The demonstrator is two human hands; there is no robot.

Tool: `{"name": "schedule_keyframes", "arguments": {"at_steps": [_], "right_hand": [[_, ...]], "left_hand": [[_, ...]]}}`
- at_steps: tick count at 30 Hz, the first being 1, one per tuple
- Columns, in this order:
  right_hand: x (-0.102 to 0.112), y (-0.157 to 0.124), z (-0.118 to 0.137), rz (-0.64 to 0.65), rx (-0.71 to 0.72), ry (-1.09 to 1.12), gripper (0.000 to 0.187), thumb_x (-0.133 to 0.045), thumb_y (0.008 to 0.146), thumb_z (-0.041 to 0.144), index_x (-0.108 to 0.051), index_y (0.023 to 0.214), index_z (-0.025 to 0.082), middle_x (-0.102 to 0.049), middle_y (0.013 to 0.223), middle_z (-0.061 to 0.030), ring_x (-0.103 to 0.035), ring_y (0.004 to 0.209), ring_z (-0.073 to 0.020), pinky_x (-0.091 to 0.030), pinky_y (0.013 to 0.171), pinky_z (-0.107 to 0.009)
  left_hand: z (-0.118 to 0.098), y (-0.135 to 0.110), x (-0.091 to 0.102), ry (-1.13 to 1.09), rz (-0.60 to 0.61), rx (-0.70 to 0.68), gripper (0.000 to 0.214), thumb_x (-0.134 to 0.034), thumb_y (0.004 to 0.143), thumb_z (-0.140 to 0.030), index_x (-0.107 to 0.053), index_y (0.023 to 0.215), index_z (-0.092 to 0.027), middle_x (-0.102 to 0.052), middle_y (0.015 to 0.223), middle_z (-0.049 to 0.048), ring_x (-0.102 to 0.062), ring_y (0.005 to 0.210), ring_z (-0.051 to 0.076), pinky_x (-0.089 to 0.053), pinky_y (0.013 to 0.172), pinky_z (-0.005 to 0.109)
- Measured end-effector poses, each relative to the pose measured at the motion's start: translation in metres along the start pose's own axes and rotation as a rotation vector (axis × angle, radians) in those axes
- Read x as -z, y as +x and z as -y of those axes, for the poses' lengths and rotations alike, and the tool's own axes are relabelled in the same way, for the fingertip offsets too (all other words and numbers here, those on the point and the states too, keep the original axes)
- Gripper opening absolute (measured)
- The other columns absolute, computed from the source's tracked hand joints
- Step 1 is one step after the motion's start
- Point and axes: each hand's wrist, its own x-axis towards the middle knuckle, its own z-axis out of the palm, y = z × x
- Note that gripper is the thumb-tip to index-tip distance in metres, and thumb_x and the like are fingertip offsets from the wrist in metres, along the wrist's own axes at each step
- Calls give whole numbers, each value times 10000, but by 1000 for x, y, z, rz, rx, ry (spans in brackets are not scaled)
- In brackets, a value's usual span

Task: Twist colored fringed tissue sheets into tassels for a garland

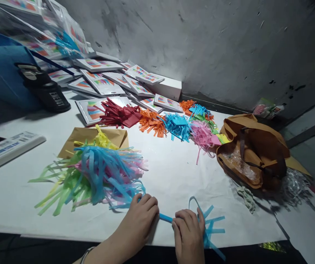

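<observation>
Near the table's front edge, a blue tissue-paper tassel (165, 217) runs between my two hands, its middle drawn into a thin strip. My left hand (143, 216) has its fingers closed on the strip's left part. My right hand (187, 227) grips it farther right, with loose blue fringe spreading out beyond the fingers. Left of my left hand lies a pile of fringed tassels, blue (102, 165), green (77, 187), pink and yellow, on a brown paper envelope (69, 139). The strip's ends inside my fingers are hidden.
Bundles in dark red (118, 113), orange (153, 123), blue (178, 126) and pink (202, 134) curve across the back. A brown bag (229, 161) stands open at the right. Flat printed packs (102, 82) lie heaped behind. A black bottle (47, 91) and white device (11, 146) sit left.
</observation>
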Motion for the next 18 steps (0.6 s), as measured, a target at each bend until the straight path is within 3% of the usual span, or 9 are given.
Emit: {"name": "schedule_keyframes", "arguments": {"at_steps": [5, 8, 11, 14, 18], "right_hand": [[-7, 3, 10, -64, -171, -4, 184, -498, 952, 145, -546, 803, 242, -649, 906, -17, -607, 941, -225, -234, 1110, -542], [-6, 6, 13, -64, -183, -14, 184, -486, 949, 137, -559, 824, 250, -653, 927, -20, -601, 956, -235, -207, 1120, -557], [-4, 7, 14, -36, -76, 28, 259, -434, 961, 94, -597, 860, 269, -657, 903, 12, -613, 936, -200, -175, 1157, -535], [-5, 7, 15, -40, 6, 32, 261, -417, 984, 121, -625, 939, 272, -655, 877, 17, -617, 898, -185, -188, 1164, -522], [-11, 9, 11, 2, 61, -62, 208, -445, 1017, 219, -644, 1012, 280, -665, 882, 6, -613, 891, -198, -191, 1152, -534]], "left_hand": [[-2, 15, 1, 196, 78, 4, 134, -654, 834, -69, -629, 790, -193, -644, 863, 39, -538, 846, 258, -319, 854, 456], [6, 18, 2, 169, 42, -197, 167, -717, 840, -84, -621, 821, -219, -660, 871, -11, -552, 888, 228, -276, 974, 474], [14, 15, 2, 160, 13, -329, 154, -725, 876, -128, -618, 833, -230, -641, 793, -38, -561, 904, 219, -196, 1083, 512], [16, 13, -2, 105, 64, -280, 132, -683, 900, -119, -627, 828, -214, -650, 807, -15, -563, 866, 213, -231, 1071, 506], [11, 16, -9, 3, 110, -152, 131, -640, 858, -76, -643, 788, -187, -668, 801, 24, -583, 819, 212, -354, 915, 431]]}}
